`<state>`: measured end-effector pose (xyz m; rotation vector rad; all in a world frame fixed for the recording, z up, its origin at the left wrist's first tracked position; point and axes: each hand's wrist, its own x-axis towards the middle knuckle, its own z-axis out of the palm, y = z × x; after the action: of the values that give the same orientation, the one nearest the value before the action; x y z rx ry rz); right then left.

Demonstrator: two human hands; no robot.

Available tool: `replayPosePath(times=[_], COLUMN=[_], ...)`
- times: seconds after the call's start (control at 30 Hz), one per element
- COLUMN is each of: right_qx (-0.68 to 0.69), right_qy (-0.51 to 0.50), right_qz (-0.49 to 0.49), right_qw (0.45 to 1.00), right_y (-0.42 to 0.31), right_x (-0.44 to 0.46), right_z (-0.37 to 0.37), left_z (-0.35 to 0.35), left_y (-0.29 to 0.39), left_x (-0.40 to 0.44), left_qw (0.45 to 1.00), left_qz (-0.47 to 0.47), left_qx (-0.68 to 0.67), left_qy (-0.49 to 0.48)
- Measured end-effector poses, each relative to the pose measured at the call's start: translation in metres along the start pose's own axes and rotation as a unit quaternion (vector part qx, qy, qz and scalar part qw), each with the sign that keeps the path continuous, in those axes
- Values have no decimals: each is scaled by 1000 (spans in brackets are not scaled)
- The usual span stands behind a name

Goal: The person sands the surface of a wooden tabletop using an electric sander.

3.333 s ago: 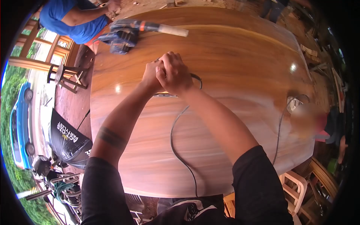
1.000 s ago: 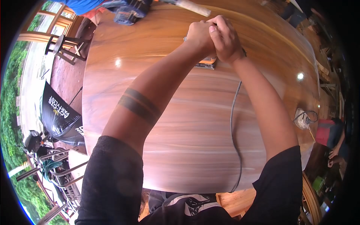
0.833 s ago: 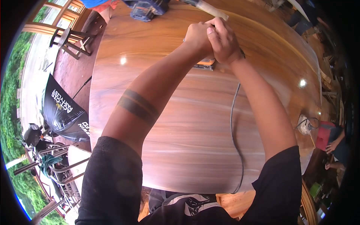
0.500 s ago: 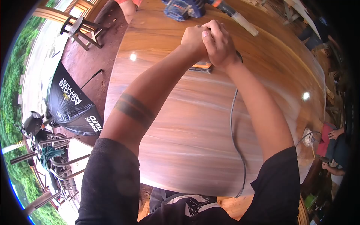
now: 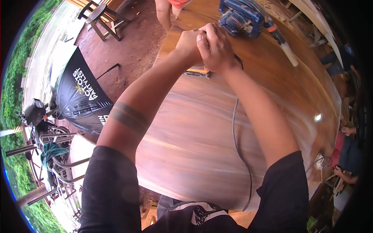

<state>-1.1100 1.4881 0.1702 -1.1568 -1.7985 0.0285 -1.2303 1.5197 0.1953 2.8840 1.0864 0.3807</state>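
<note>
My left hand and my right hand are pressed close together, both closed over an orange and black electric sander. Only its lower front edge shows; my fingers and wrists hide the rest. The right thumb lies against the left hand. Underneath is a large, glossy wooden slab with brown grain and a pale, dusty sheen. A grey power cord trails from beside my right wrist across the slab toward my body.
A blue blower with a pale-tipped nozzle rests on the slab's far side. Beyond the left edge are a black umbrella, a wooden stool and metal chair frames. Another person's legs stand at the far edge; people sit at right.
My hands and the sander have shifted left over the slab, toward its left edge. The view has turned, so the blower and stool appear lower and further right.
</note>
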Motion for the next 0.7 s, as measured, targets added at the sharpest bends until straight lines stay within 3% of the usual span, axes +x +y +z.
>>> replayPosePath(times=[0.23,0.37,0.7], right_qx=[29,39,29], right_qy=[0,8,56], right_qz=[1,8,-3], right_qw=[1000,999,998], right_y=[-27,-34,-18], right_x=[30,45,73], right_z=[59,86,114], left_z=[-17,-24,-15], left_y=[-63,-93,-137], left_x=[-23,-30,-13], left_qw=[998,998,1000], left_qz=[-47,-22,11], left_qx=[-6,44,-10], left_qy=[-34,-39,27])
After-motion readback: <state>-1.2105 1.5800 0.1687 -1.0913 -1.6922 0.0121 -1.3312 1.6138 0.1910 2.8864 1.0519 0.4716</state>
